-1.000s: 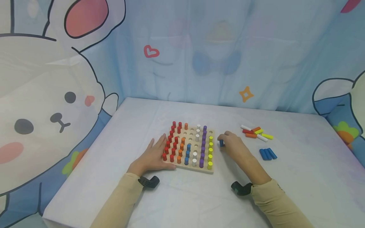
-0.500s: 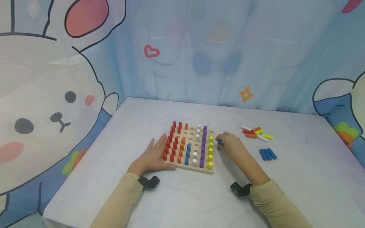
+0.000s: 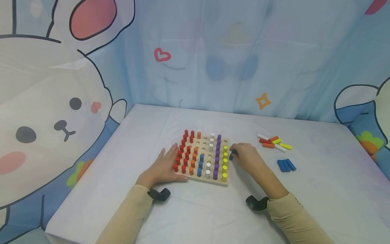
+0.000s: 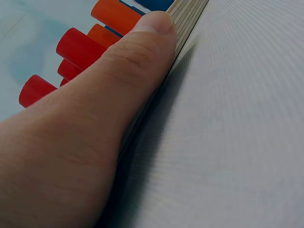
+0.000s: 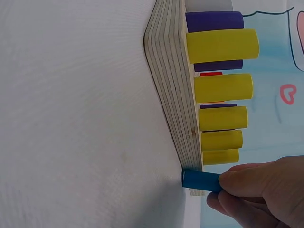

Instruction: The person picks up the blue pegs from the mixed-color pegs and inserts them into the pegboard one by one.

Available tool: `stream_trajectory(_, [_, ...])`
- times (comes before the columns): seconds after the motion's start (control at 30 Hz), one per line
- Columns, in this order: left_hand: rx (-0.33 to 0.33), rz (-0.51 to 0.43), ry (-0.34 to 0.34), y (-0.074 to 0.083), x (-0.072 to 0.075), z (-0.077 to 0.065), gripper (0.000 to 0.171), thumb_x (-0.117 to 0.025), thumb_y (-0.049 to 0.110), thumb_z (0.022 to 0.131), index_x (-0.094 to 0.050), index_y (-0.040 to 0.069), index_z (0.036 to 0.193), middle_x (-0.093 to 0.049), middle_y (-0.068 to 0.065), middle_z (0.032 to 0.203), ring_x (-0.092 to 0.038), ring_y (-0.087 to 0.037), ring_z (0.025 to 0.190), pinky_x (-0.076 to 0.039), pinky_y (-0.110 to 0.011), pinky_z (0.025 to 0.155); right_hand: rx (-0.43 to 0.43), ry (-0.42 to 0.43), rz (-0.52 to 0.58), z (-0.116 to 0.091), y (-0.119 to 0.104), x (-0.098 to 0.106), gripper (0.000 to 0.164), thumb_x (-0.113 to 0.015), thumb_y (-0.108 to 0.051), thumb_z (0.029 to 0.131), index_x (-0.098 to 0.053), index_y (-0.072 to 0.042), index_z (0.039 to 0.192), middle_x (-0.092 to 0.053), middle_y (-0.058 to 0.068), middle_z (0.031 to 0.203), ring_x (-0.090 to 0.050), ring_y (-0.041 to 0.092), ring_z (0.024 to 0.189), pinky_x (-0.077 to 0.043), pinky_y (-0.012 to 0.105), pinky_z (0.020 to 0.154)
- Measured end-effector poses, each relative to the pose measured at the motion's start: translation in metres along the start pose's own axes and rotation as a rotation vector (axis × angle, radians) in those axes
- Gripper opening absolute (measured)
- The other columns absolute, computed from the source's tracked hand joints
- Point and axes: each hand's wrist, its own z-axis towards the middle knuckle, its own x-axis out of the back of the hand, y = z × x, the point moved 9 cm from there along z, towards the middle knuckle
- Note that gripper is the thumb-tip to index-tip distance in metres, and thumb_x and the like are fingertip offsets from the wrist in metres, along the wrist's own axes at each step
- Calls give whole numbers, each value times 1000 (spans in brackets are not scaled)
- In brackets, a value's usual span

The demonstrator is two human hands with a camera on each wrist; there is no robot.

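A wooden pegboard (image 3: 210,181) stands on the white-covered table, with red, orange, blue, white, purple and yellow pegs upright in rows. At its left side lies my left hand (image 3: 163,168), fingers extended along the edge. The left wrist view has the thumb (image 4: 137,52) against the board's front edge, near red pegs (image 4: 78,47) and orange pegs (image 4: 114,14). Just right of the board, my right hand (image 3: 248,157) pinches a blue peg (image 5: 202,180) between thumb and fingers. That peg overlaps the board's side in the right wrist view, beyond the yellow pegs (image 5: 223,88).
To the right lie several loose blue pegs (image 3: 286,165) side by side. Behind them is a loose pile of white, red, orange and yellow pegs (image 3: 274,142). A printed curtain (image 3: 195,67) hangs behind the table.
My right hand has shifted slightly left toward the board, carrying the blue peg, which is now tilted. The left hand and pegboard have stayed put.
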Motion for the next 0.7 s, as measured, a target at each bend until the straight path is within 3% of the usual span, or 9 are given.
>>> stream_trajectory(0.7, [7, 9, -2, -2, -2, 1, 126, -61, 81, 63, -7, 13, 154, -3, 0, 162, -1, -12, 149, 2, -43, 122, 15, 68, 12, -3, 0, 17, 24, -62, -11, 91, -66, -4, 114, -69, 15, 108, -64, 32, 103, -53, 47, 91])
